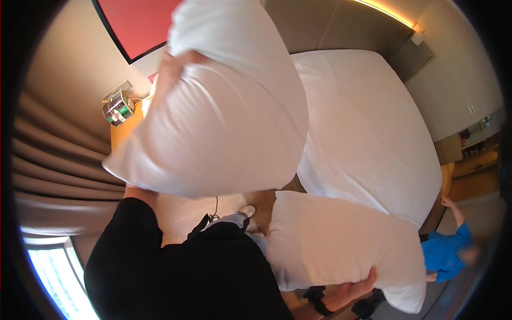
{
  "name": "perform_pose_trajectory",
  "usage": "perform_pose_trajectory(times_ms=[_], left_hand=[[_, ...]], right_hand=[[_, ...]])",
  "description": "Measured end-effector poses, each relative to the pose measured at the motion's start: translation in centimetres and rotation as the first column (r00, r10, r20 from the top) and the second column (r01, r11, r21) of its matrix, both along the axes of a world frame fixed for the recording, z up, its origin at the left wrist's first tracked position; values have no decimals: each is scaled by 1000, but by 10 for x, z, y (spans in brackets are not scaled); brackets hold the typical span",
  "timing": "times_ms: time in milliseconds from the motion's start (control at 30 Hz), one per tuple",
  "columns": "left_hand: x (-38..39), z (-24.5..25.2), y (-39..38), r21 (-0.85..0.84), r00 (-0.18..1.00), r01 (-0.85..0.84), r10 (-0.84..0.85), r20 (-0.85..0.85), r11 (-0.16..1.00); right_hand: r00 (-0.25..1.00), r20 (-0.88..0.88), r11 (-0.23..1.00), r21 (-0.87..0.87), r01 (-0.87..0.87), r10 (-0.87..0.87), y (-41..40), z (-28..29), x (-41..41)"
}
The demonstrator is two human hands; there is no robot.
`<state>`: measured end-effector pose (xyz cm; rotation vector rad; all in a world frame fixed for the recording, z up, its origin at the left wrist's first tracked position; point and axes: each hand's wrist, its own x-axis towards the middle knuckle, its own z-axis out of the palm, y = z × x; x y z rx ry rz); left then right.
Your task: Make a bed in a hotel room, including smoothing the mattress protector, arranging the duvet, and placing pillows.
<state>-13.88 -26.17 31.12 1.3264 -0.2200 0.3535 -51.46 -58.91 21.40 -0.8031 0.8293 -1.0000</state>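
My left hand (174, 72) grips the edge of a white pillow (236, 132), raised high at the centre left; the pillow covers most of my forearm. At the lower right, my right hand (358, 286), with a black band on its wrist, holds the near edge of a second white pillow (340, 240). Beyond both pillows lies a bed with a white sheet (368, 120), lightly creased. The lower pillow overlaps the near bed edge in view; whether they touch I cannot tell.
A person in a blue shirt (444, 256) is past the bed's right end. A wooden bedside surface (120, 136) with a box (119, 110) stands left, beside brown curtains (64, 152). A dark cable (215, 216) lies on the floor near a shoe (249, 210).
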Motion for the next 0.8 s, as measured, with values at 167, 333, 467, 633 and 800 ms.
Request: perform_pose_trajectory(times_ms=[167,333,467,633,800], left_hand=[[63,-8,85,137,998,-1,-8,65,991],[194,-121,277,333,958,-160,228,-174,929],[229,-243,341,447,862,-282,429,-271,849],[175,-322,439,168,754,-66,159,-637,984],[269,-382,410,51,765,124,-63,-642,991]], right_hand=[[995,-25,981,-166,-104,101,11,4,114],[968,-119,918,-311,-247,220,19,57,225],[853,160,810,-440,-389,497,83,98,326],[730,98,612,-626,-483,676,231,109,513],[397,571,550,-117,-827,718,359,96,610]])
